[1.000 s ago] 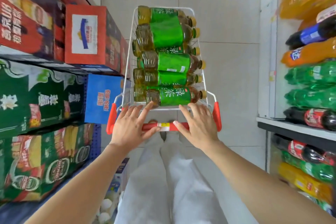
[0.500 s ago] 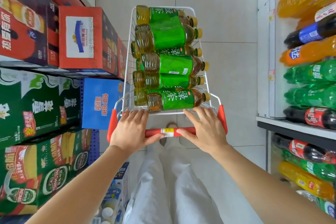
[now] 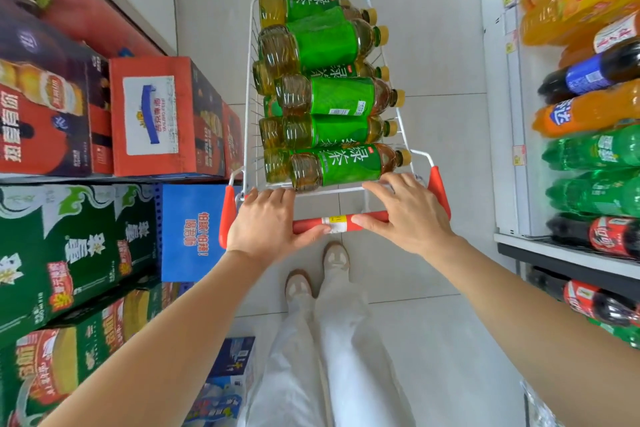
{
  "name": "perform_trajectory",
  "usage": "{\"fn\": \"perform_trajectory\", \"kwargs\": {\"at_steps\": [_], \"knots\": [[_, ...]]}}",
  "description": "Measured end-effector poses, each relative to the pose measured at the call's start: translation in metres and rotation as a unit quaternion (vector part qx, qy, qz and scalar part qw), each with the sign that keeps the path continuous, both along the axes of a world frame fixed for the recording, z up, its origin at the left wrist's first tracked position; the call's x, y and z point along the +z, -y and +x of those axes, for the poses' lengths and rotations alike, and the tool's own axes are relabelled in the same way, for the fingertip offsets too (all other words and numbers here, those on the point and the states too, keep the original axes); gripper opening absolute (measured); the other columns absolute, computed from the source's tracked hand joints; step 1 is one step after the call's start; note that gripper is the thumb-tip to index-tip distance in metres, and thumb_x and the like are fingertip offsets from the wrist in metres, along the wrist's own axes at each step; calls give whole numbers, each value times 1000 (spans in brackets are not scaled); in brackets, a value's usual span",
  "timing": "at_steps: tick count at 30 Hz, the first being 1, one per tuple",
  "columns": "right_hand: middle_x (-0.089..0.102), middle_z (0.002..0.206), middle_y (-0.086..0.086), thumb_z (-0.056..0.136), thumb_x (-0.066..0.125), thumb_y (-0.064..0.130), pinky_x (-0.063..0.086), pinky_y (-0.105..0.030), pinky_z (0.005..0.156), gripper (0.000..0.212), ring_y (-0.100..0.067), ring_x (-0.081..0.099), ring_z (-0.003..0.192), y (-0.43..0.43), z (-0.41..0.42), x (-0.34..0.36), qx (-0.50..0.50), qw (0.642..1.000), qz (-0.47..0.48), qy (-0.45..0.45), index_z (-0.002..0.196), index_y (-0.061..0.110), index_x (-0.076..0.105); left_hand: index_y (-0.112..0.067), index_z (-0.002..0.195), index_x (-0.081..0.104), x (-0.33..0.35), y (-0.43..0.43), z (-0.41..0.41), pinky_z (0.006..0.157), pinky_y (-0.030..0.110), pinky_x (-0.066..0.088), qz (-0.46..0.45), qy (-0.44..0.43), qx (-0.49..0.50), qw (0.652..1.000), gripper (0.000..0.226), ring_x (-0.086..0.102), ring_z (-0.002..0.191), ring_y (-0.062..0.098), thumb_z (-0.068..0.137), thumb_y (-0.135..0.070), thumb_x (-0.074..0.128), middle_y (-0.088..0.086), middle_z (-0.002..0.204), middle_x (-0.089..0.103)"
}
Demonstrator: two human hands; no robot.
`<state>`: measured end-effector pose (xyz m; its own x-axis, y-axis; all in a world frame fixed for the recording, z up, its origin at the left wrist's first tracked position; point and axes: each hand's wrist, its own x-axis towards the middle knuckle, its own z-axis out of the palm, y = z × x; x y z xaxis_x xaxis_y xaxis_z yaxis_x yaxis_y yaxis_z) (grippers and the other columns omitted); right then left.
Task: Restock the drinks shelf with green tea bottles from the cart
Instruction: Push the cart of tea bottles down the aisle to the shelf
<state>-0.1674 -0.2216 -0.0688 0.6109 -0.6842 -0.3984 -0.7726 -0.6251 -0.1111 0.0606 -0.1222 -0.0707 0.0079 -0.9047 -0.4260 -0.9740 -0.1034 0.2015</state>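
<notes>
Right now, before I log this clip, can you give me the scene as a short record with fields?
Place: shop aisle, tiled floor
Cart: white wire cart with red handle, straight ahead
Load: green tea bottles lying on their sides, stacked, caps to the right
Hands: left hand and right hand rest on the handle, fingers reaching forward, holding no bottle
Right side: drinks shelf with orange, green and cola bottles
Left side: stacked drink boxes
Progress: no bottle lifted from the cart yet
</notes>
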Motion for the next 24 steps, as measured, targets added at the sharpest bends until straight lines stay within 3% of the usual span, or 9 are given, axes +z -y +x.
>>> {"fn": "perform_trajectory", "kwargs": {"at_steps": [7, 12, 19, 24], "knots": [[60, 113, -4, 78, 3, 84, 52, -35, 76, 91, -25, 55, 111, 84, 37, 0, -17, 1000, -1, 2, 126, 27, 55, -11, 107, 63, 1, 90, 35, 81, 39, 50, -14, 21, -11, 1000, 98, 65, 92, 29, 73, -88, 12, 7, 97, 70], [60, 109, -4, 77, 1, 85, 49, -33, 69, 94, -24, 56, 107, 156, 63, 1, -31, 999, -1, 22, 125, 26, 57, -12, 102, 64, -2, 162, 62, 72, 39, 51, -5, 25, -10, 1000, 101, 65, 82, 29, 74, -89, 5, 5, 89, 69], [60, 112, -4, 77, 0, 85, 52, -35, 72, 95, -24, 55, 110, 255, 100, 2, -35, 999, -3, 27, 127, 26, 56, -13, 115, 61, 3, 266, 100, 84, 39, 49, -25, 34, -19, 999, 105, 65, 94, 28, 71, -88, 2, 6, 102, 70], [59, 111, -1, 78, 5, 84, 49, -31, 66, 90, -22, 54, 110, 328, 126, 1, -39, 999, -9, 25, 127, 27, 55, -14, 112, 62, 4, 341, 127, 82, 39, 50, -22, 34, -29, 999, 102, 66, 91, 26, 73, -88, 3, 4, 100, 70]]}}
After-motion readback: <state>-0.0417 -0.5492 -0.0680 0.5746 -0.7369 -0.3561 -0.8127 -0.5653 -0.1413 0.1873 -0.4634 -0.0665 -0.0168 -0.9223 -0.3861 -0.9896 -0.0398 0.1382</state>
